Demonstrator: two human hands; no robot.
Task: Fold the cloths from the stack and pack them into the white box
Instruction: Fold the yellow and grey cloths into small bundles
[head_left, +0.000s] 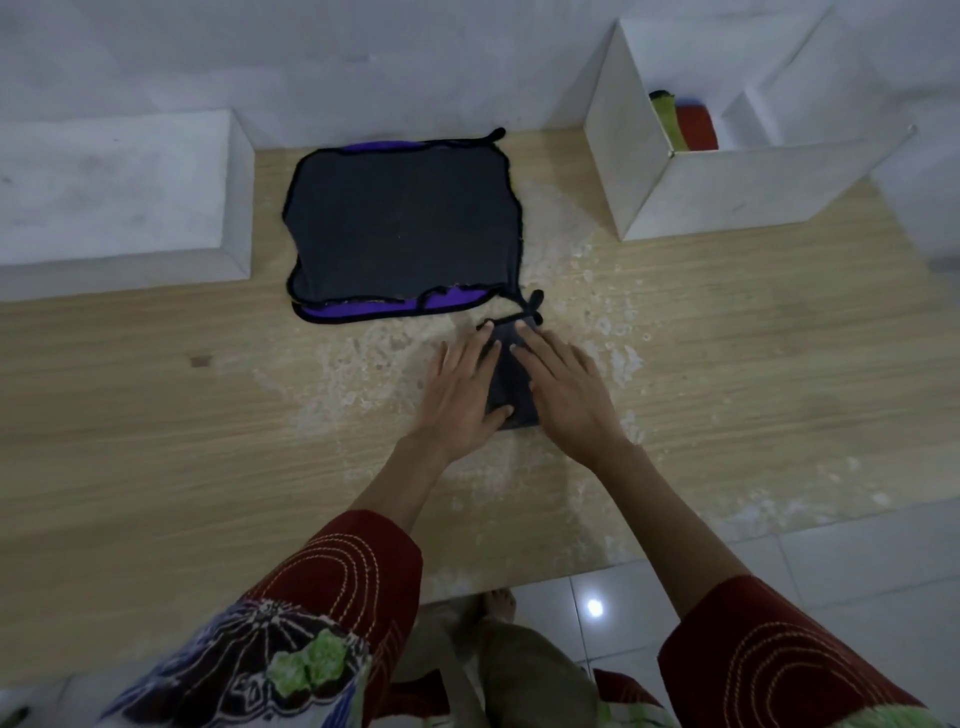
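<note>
Both flat hands, left hand (460, 392) and right hand (563, 387), press the folded dark cloth (511, 384); lifted carelessly toward the white box (722, 192), it may unfold.

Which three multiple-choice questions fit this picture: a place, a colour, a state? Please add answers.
1. The open white box stands where from the stack? A left B right C on top
2. Colour under the stack's top cloth? A purple B yellow C white
3. Left hand and right hand on the folded cloth: A lift it B press it flat C stay off
Answers: 1B, box right of stack. 2A, a purple edge shows. 3B, both lie on it, fingers straight.
</note>
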